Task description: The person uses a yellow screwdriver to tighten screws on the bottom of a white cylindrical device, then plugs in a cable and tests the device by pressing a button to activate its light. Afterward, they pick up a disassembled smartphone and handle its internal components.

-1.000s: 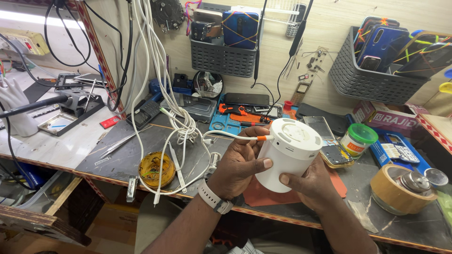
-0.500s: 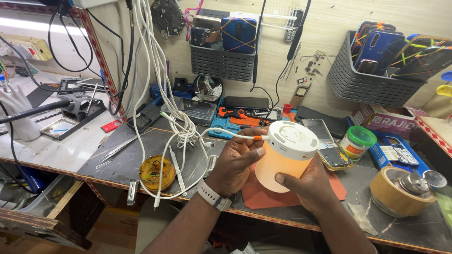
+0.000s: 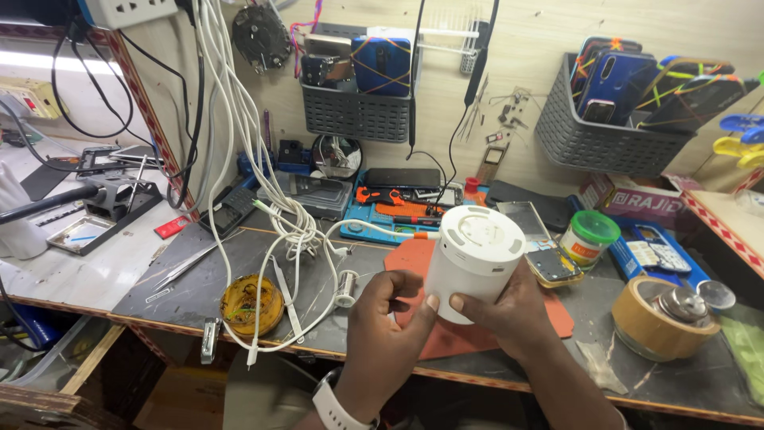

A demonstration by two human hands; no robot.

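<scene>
I hold a white cylindrical device (image 3: 471, 259) with a vented round top over the workbench. My right hand (image 3: 509, 306) cups its lower right side from behind. My left hand (image 3: 390, 318), with a white watch on the wrist, touches its lower left side with thumb and fingertips. A white cable with an orange-tipped plug (image 3: 414, 234) reaches the cylinder's left side. Beneath the device lies an orange mat (image 3: 446, 334) on the dark bench top.
A bundle of white cables (image 3: 278, 215) hangs at the left. Nearby are a yellow round tin (image 3: 251, 304), tweezers (image 3: 187, 265), a green-lidded jar (image 3: 587, 239), a tape roll (image 3: 662, 318), phones and a blue tool tray (image 3: 390, 209). Grey baskets (image 3: 358, 111) of phones hang on the wall.
The cylinder glowed warm half a second ago and now looks plain white. My left hand has slid from the cable plug down to the cylinder's lower side.
</scene>
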